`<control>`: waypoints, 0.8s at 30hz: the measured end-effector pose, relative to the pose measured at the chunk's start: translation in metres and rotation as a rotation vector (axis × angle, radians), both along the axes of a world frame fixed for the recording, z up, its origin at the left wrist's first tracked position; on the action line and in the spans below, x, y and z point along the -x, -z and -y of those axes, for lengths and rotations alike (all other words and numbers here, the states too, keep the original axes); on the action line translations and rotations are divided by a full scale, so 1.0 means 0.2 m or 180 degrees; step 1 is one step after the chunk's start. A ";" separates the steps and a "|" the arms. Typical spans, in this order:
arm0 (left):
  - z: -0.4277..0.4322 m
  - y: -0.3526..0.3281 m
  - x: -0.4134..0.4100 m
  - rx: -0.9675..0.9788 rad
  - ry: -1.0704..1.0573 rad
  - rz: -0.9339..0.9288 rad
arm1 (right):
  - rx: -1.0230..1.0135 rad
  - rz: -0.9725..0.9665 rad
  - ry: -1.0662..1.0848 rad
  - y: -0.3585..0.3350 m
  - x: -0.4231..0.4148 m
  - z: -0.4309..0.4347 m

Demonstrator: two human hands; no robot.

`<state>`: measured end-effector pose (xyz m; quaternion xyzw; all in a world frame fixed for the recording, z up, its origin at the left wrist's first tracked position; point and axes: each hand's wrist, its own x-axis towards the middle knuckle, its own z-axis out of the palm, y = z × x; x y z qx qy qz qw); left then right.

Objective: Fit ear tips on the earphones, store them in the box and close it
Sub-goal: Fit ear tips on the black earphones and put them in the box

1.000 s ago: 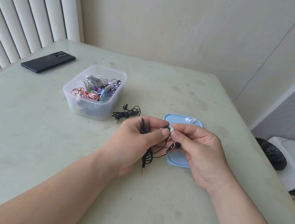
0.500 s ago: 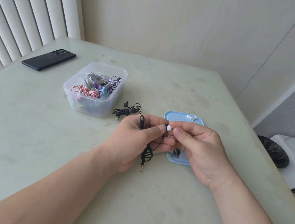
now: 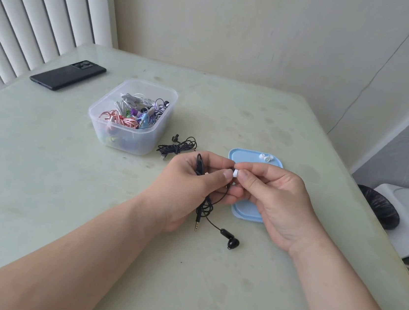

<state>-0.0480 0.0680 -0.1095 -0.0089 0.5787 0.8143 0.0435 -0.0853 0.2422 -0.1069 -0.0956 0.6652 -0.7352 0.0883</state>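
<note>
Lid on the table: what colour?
The lid is plain light blue; the head view shows it.

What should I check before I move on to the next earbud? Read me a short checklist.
1. Left hand grips the black earphones: ok.
2. White ear tip pinched by the right hand: ok.
3. That tip fully seated on its earbud: cannot tell, the fingers hide it.
4. Other earbud has a tip: not ok, none on it.
5. Spare ear tips ready on the blue lid: ok.
6. Clear box open to take the earphones: ok.
</note>
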 end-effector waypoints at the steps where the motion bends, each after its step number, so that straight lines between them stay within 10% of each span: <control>1: 0.00 0.00 0.00 0.0019 -0.0036 -0.0015 | -0.0001 -0.0007 -0.0003 0.00 0.00 0.00; 24: -0.01 0.00 0.00 -0.0117 -0.0173 -0.0044 | 0.0171 0.0085 -0.0031 -0.02 0.00 -0.01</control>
